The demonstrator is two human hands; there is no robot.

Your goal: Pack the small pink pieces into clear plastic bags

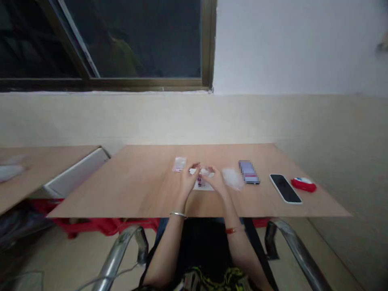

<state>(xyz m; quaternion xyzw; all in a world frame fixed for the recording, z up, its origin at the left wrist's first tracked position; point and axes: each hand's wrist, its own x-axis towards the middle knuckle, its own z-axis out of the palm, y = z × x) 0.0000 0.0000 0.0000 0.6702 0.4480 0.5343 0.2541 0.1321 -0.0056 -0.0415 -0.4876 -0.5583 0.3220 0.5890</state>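
The small clear plastic packet sits between the two hands, just above the middle of the pale wooden worktop. The left hand has its fingertips closed on the packet's left end. The right hand is closed on the right end in the same way, so both grip the one packet. Blur hides exactly which fingers meet. Directly under the hands, on the worktop, lies a white slip with a pink mark.

Film this thin looks slippery and easy to crease. It is probably best held by the edges with the fingertips alone. Low wrists would steady the hands, and the grip should stay light enough not to crush whatever is inside. Working over the slip keeps anything that slips loose close to the hands.

Just beyond the left hand, a little to its outer side, a second small clear packet lies flat. Just beside the right hand, on its outer side, is a crumpled piece of clear film, light enough for a careless forearm to sweep away. Farther out on that side come a purple-and-blue box, a black smartphone and a red and white object, all well apart from the hands. Elbows tucked in would leave them undisturbed.
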